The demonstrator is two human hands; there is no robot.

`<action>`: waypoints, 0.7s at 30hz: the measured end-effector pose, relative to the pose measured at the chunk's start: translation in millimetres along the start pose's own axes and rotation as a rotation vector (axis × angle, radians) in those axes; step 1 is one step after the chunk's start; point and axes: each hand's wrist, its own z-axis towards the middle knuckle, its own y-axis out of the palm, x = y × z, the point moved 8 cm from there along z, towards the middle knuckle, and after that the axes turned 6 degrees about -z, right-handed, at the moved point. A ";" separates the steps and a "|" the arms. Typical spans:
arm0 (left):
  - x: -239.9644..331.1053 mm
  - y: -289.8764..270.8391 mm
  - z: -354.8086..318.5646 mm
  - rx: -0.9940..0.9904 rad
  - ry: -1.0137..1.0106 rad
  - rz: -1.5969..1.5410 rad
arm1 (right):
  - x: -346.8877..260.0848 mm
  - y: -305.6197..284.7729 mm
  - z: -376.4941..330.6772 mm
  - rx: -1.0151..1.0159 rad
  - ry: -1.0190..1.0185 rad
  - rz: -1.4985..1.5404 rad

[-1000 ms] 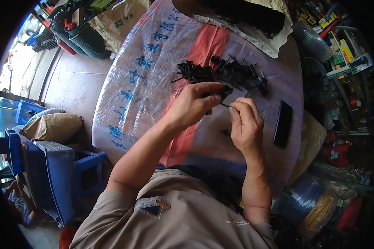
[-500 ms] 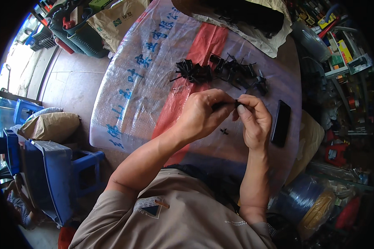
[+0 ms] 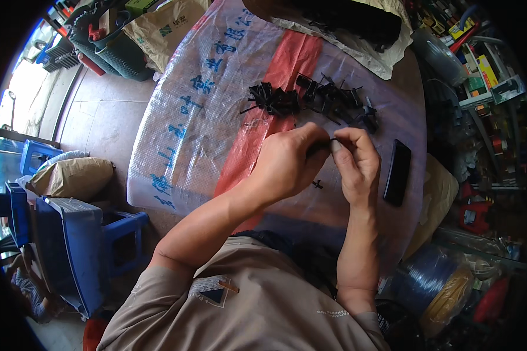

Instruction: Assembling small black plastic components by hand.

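Black and tiny, a small plastic part [image 3: 327, 142] sits pinched between the two hands, just above the table. The left hand [image 3: 287, 164] curls its fingers tight around one end, and the right hand [image 3: 354, 161] squeezes the other end with its thumb and fingertips [image 3: 338, 146]. Both hands meet in the middle and touch each other. Most of the part is hidden behind the fingers, so its shape is hard to tell. Just past the hands lies a pile of black parts [image 3: 310, 100], all mixed up, and you cannot count them or see how each one looks. One more little black piece [image 3: 317, 185] lies alone on the sheet, below the hands. The table is covered with a clear plastic sheet [image 3: 187, 134] that has a red stripe [image 3: 278, 88] and blue marks on it. A flat black bar [image 3: 397, 172] lies near the right hand, not touching it. At the far end of the table a big dark thing on pale paper [image 3: 345, 23] is cut off by the top edge. A blue stool [image 3: 82, 245] stands on the floor to the left, beside a brown sack [image 3: 70, 178]. The shelves on the right [image 3: 480, 76] are crowded and blurry, so the things there are hard to make out. The dark round rim hides the corners.
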 end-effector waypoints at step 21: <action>-18.5 -12.4 -28.4 -0.354 -0.062 -0.022 | -6.5 29.2 -8.2 -0.383 0.036 -0.300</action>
